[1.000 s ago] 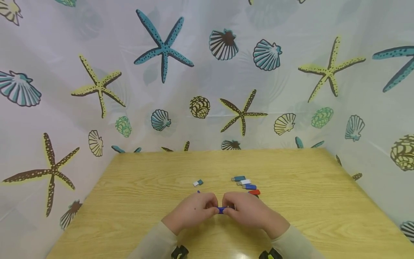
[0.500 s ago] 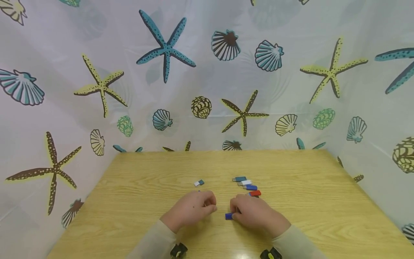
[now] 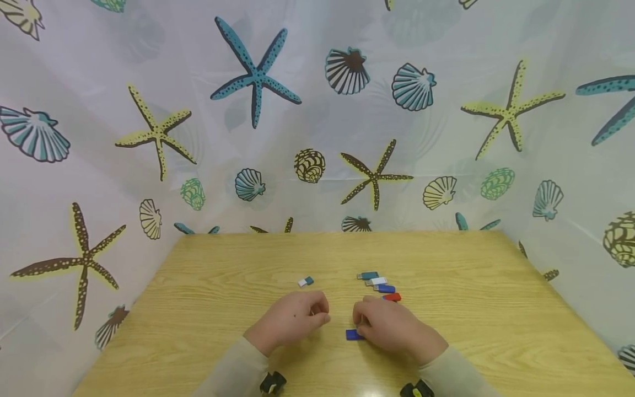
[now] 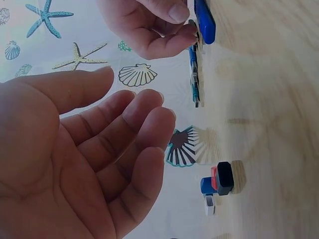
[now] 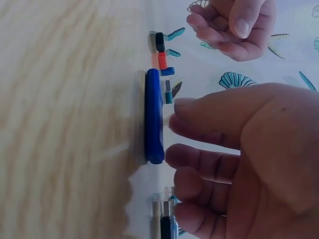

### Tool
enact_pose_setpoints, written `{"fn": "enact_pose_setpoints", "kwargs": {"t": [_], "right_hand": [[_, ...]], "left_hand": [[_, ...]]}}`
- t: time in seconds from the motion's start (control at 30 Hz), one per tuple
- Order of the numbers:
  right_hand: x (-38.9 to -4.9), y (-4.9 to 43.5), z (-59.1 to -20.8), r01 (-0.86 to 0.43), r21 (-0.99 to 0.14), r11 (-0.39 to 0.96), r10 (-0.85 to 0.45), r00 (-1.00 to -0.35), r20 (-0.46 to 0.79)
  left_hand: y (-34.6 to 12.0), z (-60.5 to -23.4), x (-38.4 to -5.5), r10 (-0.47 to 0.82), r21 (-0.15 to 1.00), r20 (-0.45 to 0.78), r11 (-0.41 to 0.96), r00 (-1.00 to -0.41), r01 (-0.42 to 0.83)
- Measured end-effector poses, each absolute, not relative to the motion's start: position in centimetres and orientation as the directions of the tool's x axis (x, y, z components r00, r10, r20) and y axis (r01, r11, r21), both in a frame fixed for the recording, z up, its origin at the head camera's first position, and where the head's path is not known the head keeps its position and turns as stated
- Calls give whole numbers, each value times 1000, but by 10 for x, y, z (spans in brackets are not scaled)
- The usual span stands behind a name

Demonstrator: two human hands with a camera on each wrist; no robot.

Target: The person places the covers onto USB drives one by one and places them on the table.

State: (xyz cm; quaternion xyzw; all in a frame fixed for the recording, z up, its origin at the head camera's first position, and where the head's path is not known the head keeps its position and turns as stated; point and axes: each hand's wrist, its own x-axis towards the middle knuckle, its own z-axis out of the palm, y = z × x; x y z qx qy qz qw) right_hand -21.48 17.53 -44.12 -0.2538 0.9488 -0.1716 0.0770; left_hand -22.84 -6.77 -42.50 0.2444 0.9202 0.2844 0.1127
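Observation:
A blue USB stick [image 3: 353,334] lies flat on the table in front of me; in the right wrist view its long blue side [image 5: 155,117] shows whole. My right hand [image 3: 392,325] is just over its right end, fingers loosely bent, thumb and fingertips beside the stick and not around it. To the left, my left hand [image 3: 295,317] hovers with palm turned inward and relaxed fingers. Nothing lies in it, as the left wrist view of the palm [image 4: 45,149] shows. Beyond the right hand, a red USB stick [image 3: 392,296] lies partly covered.
Farther back, teal [image 3: 368,275], white [image 3: 377,281] and blue [image 3: 385,289] USB sticks form a staggered row. A small white and teal piece [image 3: 306,281] sits left of them. Black [image 4: 225,178] and red caps stand behind my left hand. A shell-patterned curtain [image 3: 317,110] encloses the table.
One second ago both hands pinched the blue USB stick together. My left hand has let go and moved left; my right hand has set the stick on the table and loosened its fingers.

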Motion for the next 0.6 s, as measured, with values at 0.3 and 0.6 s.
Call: {"fn": "enact_pose_setpoints", "kwargs": {"t": [0.3,0.6], "right_hand": [[-218,174,-441,-440,-357,824,-484,-874,-41],[-221,176,-441,-412,-364,835,-458,-888,-46]], "left_hand": [[-72,-427,-232,464,555,-66,753,-883,354],[-77,-430,-235,388,481,-41,815,-921,322]]}}
